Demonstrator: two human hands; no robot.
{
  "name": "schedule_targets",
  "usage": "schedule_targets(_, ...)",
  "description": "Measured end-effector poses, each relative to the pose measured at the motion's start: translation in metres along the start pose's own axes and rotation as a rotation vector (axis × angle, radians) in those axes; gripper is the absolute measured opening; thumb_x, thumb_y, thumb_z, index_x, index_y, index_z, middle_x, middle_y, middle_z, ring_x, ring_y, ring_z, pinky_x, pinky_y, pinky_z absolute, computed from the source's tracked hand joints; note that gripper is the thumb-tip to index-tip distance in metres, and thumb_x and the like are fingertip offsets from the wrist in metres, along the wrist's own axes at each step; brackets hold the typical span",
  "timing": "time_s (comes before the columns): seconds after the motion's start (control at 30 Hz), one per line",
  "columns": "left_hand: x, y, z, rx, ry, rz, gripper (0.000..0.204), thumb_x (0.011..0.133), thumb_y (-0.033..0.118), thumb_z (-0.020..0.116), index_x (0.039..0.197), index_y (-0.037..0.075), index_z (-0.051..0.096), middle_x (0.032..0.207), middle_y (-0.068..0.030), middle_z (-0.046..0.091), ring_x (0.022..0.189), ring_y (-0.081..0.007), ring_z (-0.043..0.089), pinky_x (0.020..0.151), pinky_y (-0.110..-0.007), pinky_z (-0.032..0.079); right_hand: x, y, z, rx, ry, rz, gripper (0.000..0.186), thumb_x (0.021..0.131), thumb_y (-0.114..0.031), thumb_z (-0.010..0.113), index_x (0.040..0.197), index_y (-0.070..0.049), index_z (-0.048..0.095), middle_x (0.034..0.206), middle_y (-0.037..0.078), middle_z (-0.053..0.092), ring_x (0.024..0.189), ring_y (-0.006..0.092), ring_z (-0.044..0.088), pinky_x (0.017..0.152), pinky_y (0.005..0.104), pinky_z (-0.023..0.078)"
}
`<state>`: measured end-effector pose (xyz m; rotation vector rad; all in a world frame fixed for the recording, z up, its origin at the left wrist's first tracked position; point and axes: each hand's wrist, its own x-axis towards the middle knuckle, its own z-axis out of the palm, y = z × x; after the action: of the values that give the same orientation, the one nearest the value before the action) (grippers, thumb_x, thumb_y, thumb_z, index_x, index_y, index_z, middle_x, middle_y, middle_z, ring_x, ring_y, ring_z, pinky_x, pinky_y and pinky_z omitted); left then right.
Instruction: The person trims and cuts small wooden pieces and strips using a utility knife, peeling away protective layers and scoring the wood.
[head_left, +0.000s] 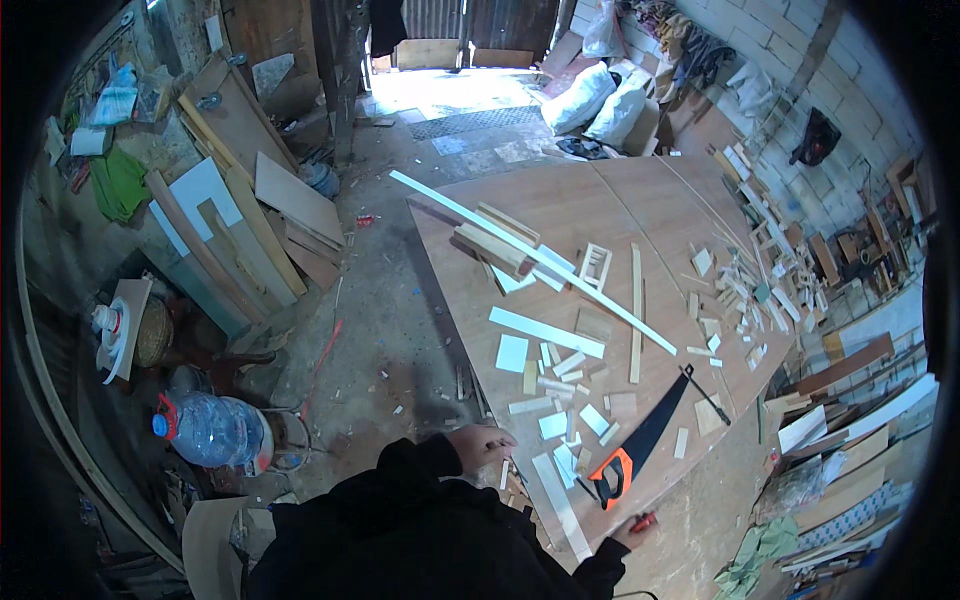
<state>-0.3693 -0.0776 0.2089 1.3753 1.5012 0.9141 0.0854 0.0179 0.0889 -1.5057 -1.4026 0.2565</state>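
My left hand is beside the near left edge of the wooden table, fingers curled in; what they hold, if anything, is hidden. Low on the right, past the table's near edge, my right hand is closed around a small red object whose kind I cannot make out. Between the hands, a long pale wood strip lies along the table's near end. A handsaw with a black blade and orange handle rests to its right. Several small cut wood pieces lie around them.
A long slat crosses the table over stacked wood, overhanging its far left corner. Offcuts are heaped on the right. Leaning boards line the right wall. A large water bottle stands at the left, and white sacks at the back.
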Motion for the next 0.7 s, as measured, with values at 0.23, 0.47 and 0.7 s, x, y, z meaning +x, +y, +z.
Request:
schedule_targets(0.23, 0.0, -0.008, -0.103, -0.01, 0.119, 0.179, 0.018, 0.091, 0.018, 0.067, 0.102, 0.005, 0.069, 0.107, -0.0104, 0.069, 0.1, -0.0218, 0.067, 0.084, -0.032, 0.052, -0.033, -0.211, 0.154, 0.341, -0.566, 0.036, 0.017, 0.089, -0.012, 0.065, 0.099, -0.003, 0.055, 0.079, 0.001, 0.046, 0.071, 0.0112, 0.044, 0.065, 0.0248, 0.039)
schedule_targets(0.47, -0.034, -0.019, -0.182, -0.139, 0.223, 0.132, 0.018, 0.09, 0.016, 0.067, 0.097, 0.0, 0.069, 0.109, -0.0138, 0.068, 0.107, -0.0237, 0.065, 0.089, -0.034, 0.051, -0.044, -0.276, 0.213, 0.339, -0.945, -0.002, 0.012, 0.093, -0.014, 0.061, 0.093, -0.005, 0.052, 0.077, -0.001, 0.046, 0.07, 0.0098, 0.045, 0.063, 0.0265, 0.039)
schedule_targets(0.7, -0.047, 0.014, -0.23, -0.344, 0.32, 0.246, 0.015, 0.092, 0.014, 0.066, 0.1, 0.002, 0.07, 0.108, -0.0112, 0.068, 0.108, -0.0232, 0.064, 0.094, -0.036, 0.049, -0.038, -0.212, 0.253, 0.371, -0.865, 0.162, 0.019, 0.096, -0.018, 0.061, 0.107, -0.007, 0.052, 0.066, -0.004, 0.045, 0.046, 0.0045, 0.039, 0.039, 0.0218, 0.03)
